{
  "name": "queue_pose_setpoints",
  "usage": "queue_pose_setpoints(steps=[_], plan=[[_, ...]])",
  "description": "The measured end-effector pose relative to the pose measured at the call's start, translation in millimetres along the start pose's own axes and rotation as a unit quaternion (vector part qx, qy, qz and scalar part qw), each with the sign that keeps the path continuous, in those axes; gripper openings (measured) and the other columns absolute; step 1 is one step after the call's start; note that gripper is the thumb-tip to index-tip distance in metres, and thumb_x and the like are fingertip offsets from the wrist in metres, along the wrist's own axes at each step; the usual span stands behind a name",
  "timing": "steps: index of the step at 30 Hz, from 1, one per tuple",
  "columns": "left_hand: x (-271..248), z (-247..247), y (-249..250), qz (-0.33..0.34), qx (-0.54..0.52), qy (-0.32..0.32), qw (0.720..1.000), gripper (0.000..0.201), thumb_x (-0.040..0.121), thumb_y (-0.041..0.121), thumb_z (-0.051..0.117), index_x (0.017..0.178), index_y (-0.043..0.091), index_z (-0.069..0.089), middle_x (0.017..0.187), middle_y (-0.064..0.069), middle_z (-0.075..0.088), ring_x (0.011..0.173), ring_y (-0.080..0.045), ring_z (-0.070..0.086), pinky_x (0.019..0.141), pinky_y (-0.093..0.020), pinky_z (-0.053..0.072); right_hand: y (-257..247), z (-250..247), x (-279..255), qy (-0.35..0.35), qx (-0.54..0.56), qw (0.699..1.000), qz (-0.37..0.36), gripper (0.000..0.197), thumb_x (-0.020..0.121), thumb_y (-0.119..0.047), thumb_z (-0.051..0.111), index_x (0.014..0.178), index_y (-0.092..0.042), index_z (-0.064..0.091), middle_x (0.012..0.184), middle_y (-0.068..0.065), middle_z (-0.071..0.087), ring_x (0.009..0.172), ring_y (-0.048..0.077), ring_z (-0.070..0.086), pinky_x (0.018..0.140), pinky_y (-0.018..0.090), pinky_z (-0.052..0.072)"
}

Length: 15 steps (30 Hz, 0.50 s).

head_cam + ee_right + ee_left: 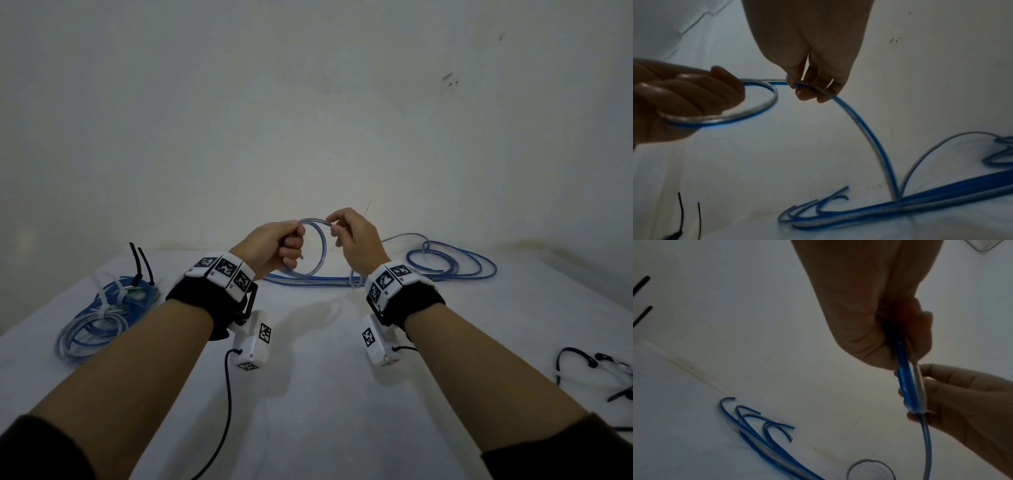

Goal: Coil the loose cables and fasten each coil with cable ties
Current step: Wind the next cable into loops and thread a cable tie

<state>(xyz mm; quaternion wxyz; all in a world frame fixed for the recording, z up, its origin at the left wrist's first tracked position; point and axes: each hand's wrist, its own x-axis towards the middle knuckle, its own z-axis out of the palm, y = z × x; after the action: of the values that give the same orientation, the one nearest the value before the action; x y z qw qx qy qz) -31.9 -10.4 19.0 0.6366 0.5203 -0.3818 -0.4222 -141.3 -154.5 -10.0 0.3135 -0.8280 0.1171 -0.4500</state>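
Note:
A blue and clear cable (320, 246) forms one small loop in the air above the white table (308, 394). My left hand (279, 245) grips the loop (756, 107) in its curled fingers (684, 95). My right hand (344, 228) pinches the same cable (859, 120) at the loop's top right, between thumb and fingertips (803, 94). From there the cable (926, 439) drops to a loose bundle of blue cables (445, 267) lying along the table's far side. The bundle's cut ends (818, 204) fan out on the table.
At the left lies a finished coil (99, 315) bound with white and black cable ties (140, 263). Loose black and white cable ties (603, 373) sit at the right edge. A white wall (308, 102) rises behind the table. Black wrist-camera leads (227, 404) hang below my arms.

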Motion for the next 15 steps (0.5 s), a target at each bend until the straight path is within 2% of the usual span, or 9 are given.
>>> queue_pose_setpoints(steps=[3,5,6,9,12,13,15], plan=[[0,-3,2,0.048,0.002,0.02,0.999,0.031,0.101,0.023,0.029,0.075,0.016,0.044,0.049,0.009,0.033,0.038,-0.003,0.023,0.037,-0.013,0.025,11,-2,-6,-0.044,-0.074,0.996,0.015,0.025,0.093,0.003,0.035,0.109,-0.002,0.053,0.085,0.005,0.049,0.07,0.014,0.045,0.063,0.016,0.037],[0,-7,5,0.076,-0.021,0.036,0.996,0.032,0.101,0.024,0.028,0.074,0.016,0.044,0.047,0.01,0.033,0.037,-0.002,0.023,0.036,-0.013,0.023,21,-4,-10,-0.078,-0.128,0.988,0.028,0.029,0.091,0.006,0.034,0.114,-0.001,0.05,0.092,0.005,0.046,0.073,0.012,0.043,0.071,0.024,0.037],[1,-10,7,0.09,-0.05,0.048,0.994,0.032,0.102,0.025,0.028,0.074,0.017,0.043,0.046,0.01,0.032,0.036,-0.002,0.024,0.036,-0.013,0.023,27,-7,-12,-0.083,-0.152,0.984,0.04,0.03,0.09,0.007,0.034,0.114,-0.002,0.05,0.093,0.007,0.047,0.075,0.015,0.045,0.073,0.03,0.039],[3,-23,16,0.117,-0.138,0.086,0.98,0.035,0.102,0.028,0.026,0.072,0.018,0.042,0.042,0.009,0.033,0.033,-0.002,0.024,0.035,-0.013,0.023,41,-19,-15,-0.037,-0.246,0.964,0.098,0.021,0.094,-0.001,0.038,0.107,-0.002,0.054,0.102,0.016,0.057,0.093,0.031,0.051,0.078,0.039,0.042],[4,-29,20,0.108,-0.158,0.099,0.977,0.037,0.1,0.026,0.023,0.07,0.017,0.042,0.042,0.009,0.033,0.032,-0.004,0.025,0.036,-0.014,0.024,43,-27,-16,0.002,-0.391,0.91,0.135,0.028,0.101,-0.018,0.033,0.108,-0.004,0.056,0.104,0.016,0.06,0.102,0.033,0.045,0.077,0.039,0.038],[4,-28,21,0.103,-0.158,0.097,0.977,0.035,0.099,0.022,0.023,0.07,0.017,0.042,0.042,0.009,0.033,0.033,-0.005,0.025,0.037,-0.014,0.024,43,-27,-16,0.012,-0.405,0.905,0.132,0.03,0.101,-0.018,0.032,0.111,-0.006,0.057,0.106,0.016,0.06,0.104,0.033,0.045,0.076,0.039,0.037],[6,-21,19,0.109,-0.162,0.094,0.976,0.032,0.096,0.016,0.023,0.071,0.016,0.043,0.044,0.008,0.035,0.035,-0.006,0.027,0.04,-0.016,0.026,43,-22,-13,0.013,-0.375,0.919,0.123,0.028,0.1,-0.011,0.035,0.115,-0.007,0.058,0.11,0.017,0.057,0.104,0.034,0.047,0.074,0.038,0.037]])
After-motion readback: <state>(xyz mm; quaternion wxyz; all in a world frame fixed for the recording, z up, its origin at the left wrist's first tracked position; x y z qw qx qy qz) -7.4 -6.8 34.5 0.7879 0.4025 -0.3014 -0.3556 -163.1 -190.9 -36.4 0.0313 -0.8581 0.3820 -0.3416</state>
